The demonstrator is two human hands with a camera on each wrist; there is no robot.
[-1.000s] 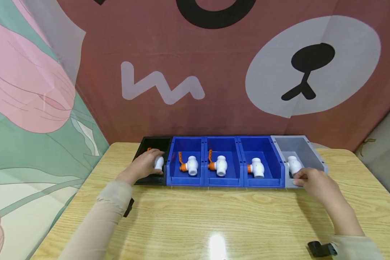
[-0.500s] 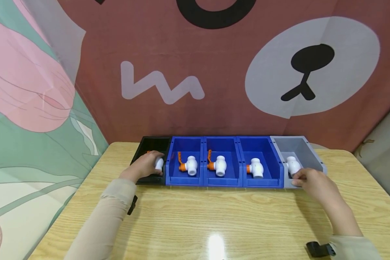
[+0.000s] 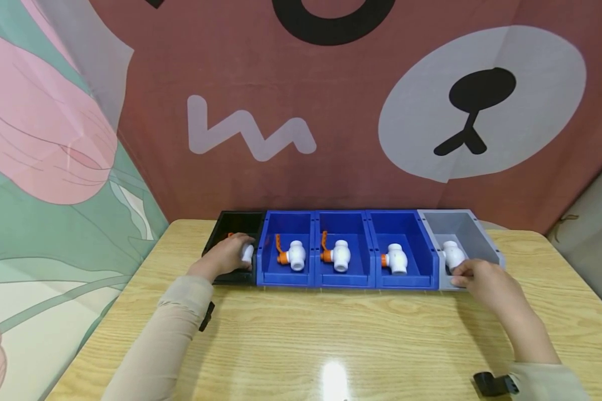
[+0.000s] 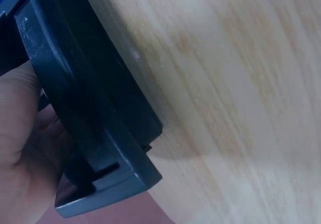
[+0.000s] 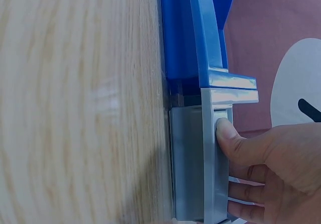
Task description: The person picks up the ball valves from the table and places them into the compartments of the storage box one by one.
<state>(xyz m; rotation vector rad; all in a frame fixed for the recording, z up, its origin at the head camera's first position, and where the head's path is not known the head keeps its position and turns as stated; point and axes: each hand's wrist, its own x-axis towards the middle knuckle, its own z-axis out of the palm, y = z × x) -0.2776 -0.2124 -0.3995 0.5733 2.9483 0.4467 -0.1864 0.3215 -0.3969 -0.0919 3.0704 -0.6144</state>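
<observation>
In the head view my left hand (image 3: 226,257) reaches into the black bin (image 3: 241,220) at the row's left end. Its fingers and thumb grip a white plastic ball valve (image 3: 248,254), mostly covered by the hand; a bit of orange shows behind the knuckles. In the left wrist view the black bin's front wall (image 4: 80,83) hides the fingertips. My right hand (image 3: 486,281) pinches the front rim of the grey bin (image 5: 215,184), thumb outside and fingers inside. Inside that bin, close to these fingers, lies another white ball valve (image 3: 453,255).
Between the black and grey bins stand three blue bins (image 3: 343,220). Two hold white valves with orange lever handles (image 3: 296,255); the third holds a valve (image 3: 396,259) with a short orange stub. A wooden table (image 3: 301,334) extends in front, a printed cloth (image 3: 341,167) behind.
My left hand and forearm have shifted slightly right, and the valve in its grip has turned a little. My right hand stays at the grey bin's rim.
</observation>
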